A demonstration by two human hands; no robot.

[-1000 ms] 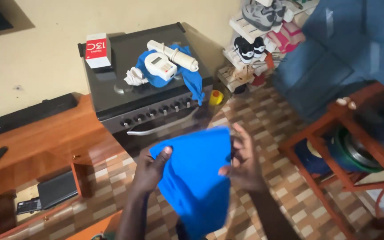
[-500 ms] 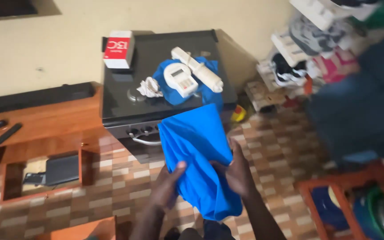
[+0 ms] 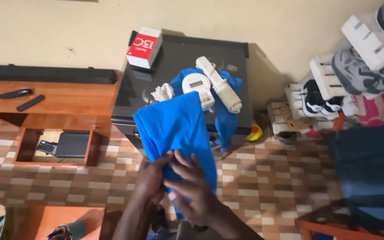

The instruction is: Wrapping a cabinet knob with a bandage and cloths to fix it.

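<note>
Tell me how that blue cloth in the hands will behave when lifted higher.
The blue cloth probably stays floppy: it hangs in soft folds. It looks light, since the left hand and right hand pinch only its lower part. Likely not slippery; the weave looks matte.

— What carries everything down there?

— Below me is a floor (image 3: 263,186) of brown and cream checked tiles. On it stands a dark cooker (image 3: 227,58) against the wall, and beside that a low wooden table (image 3: 67,100).

— What sits on the cooker?

— A red and white box (image 3: 145,46) at the back corner, a crumpled white paper (image 3: 162,93), and a blue cloth (image 3: 225,120) that hangs over the front edge. On that cloth I see a round white meter (image 3: 196,86) and a white roll (image 3: 221,86).

— And the table?

— A long black bar (image 3: 45,74) by the wall and two black remotes (image 3: 23,98) in front of it.
</note>
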